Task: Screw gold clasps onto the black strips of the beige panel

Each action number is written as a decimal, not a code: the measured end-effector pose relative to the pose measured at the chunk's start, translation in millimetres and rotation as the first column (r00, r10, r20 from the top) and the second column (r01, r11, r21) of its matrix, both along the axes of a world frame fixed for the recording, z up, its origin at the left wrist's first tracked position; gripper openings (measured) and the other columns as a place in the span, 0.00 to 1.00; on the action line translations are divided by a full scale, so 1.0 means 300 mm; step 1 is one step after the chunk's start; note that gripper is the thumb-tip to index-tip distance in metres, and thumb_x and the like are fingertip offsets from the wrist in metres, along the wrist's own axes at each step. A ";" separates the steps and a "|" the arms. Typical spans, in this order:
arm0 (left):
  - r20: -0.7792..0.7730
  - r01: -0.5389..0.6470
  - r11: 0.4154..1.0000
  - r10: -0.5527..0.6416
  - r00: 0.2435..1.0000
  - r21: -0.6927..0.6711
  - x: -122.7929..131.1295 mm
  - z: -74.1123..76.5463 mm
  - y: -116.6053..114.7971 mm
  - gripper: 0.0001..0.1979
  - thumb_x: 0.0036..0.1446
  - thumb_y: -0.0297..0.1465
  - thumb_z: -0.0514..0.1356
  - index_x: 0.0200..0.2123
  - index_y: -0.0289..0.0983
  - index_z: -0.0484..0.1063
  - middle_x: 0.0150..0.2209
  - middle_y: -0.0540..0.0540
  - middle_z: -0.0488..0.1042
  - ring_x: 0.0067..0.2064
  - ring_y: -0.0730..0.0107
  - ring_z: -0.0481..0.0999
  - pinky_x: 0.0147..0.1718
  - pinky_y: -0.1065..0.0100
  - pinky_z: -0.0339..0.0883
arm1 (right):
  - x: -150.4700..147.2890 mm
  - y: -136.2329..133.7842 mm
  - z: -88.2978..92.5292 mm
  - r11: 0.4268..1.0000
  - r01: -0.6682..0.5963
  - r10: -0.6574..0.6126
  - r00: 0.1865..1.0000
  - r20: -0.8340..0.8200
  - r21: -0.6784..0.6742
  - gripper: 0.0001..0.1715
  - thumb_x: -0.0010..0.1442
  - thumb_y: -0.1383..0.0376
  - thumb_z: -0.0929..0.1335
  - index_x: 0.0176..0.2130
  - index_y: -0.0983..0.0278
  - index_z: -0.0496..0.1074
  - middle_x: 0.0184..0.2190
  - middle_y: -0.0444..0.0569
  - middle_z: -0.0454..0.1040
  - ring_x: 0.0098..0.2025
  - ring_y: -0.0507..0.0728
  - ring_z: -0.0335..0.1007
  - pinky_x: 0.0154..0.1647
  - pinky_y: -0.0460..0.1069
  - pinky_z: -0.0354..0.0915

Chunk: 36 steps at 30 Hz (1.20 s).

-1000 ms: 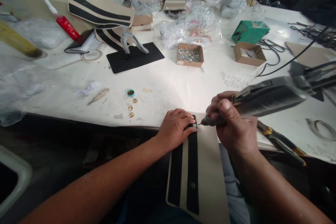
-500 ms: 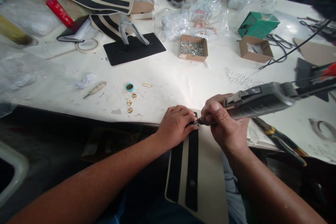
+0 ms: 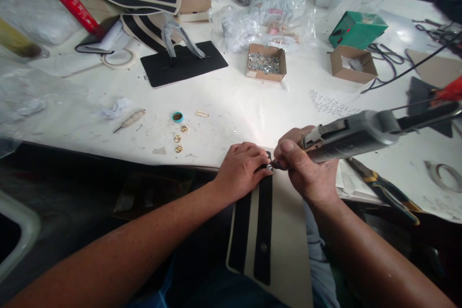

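A beige panel [image 3: 288, 231] with black stripes lies partly on the table edge and hangs toward my lap. My left hand [image 3: 243, 171] presses on its upper end, thumb and index finger around a small metal fastener [image 3: 269, 167] on a black stripe. In my right hand [image 3: 306, 168] is a grey power screwdriver [image 3: 353, 137], its tip at the fastener. Another round fastener [image 3: 263, 247] sits lower on the same stripe. Several gold pieces [image 3: 177, 138] lie near a small teal-rimmed round container [image 3: 177, 116].
Yellow-black pliers [image 3: 384, 190] lie right of my right hand, over the table edge. Farther back stand a box of metal parts [image 3: 266, 62], another cardboard box [image 3: 352, 63] and a green box [image 3: 357, 30]. An awl [image 3: 130, 120] lies left; a cable [image 3: 407, 70] runs at right.
The screwdriver and my right hand have shifted slightly left and up. My left hand keeps its place on the panel. The whole view has moved a little.
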<state>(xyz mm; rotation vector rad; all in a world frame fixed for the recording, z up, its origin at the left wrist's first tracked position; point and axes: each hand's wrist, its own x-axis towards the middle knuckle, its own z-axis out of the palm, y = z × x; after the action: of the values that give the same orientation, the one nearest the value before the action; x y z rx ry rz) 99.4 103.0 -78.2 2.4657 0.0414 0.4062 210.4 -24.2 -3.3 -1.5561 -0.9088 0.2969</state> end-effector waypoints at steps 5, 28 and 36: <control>0.007 -0.006 1.000 0.006 1.000 0.009 0.000 0.002 0.000 0.10 0.69 0.41 0.66 0.48 0.43 0.78 0.52 0.48 0.82 0.57 0.56 0.74 0.55 0.52 0.62 | 0.011 0.003 -0.023 0.997 -0.012 0.019 0.996 -0.093 0.077 0.26 0.66 0.53 0.76 0.25 0.59 0.64 0.22 0.42 0.65 0.25 0.52 0.63 0.26 0.50 0.63; -0.005 -0.018 0.999 0.018 1.000 0.028 0.004 -0.002 -0.006 0.12 0.71 0.41 0.63 0.50 0.42 0.80 0.53 0.47 0.82 0.58 0.56 0.74 0.56 0.52 0.62 | 0.032 0.008 -0.028 0.954 -0.212 0.248 0.954 -0.166 0.211 0.20 0.64 0.63 0.76 0.28 0.60 0.65 0.24 0.41 0.70 0.26 0.52 0.68 0.27 0.49 0.65; -0.027 -0.011 0.999 0.012 1.000 0.040 0.001 0.000 -0.005 0.12 0.73 0.42 0.61 0.50 0.42 0.80 0.53 0.46 0.82 0.59 0.56 0.74 0.57 0.52 0.61 | 0.033 0.004 -0.030 0.948 -0.225 0.260 0.956 -0.138 0.226 0.18 0.65 0.66 0.74 0.29 0.60 0.65 0.24 0.40 0.70 0.27 0.52 0.70 0.28 0.49 0.65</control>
<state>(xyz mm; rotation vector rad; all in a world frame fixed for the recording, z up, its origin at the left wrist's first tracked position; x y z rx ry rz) 99.8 101.6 -78.1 2.5116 0.0589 0.3822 220.2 -22.8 -12.2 -1.2086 -0.9689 0.4849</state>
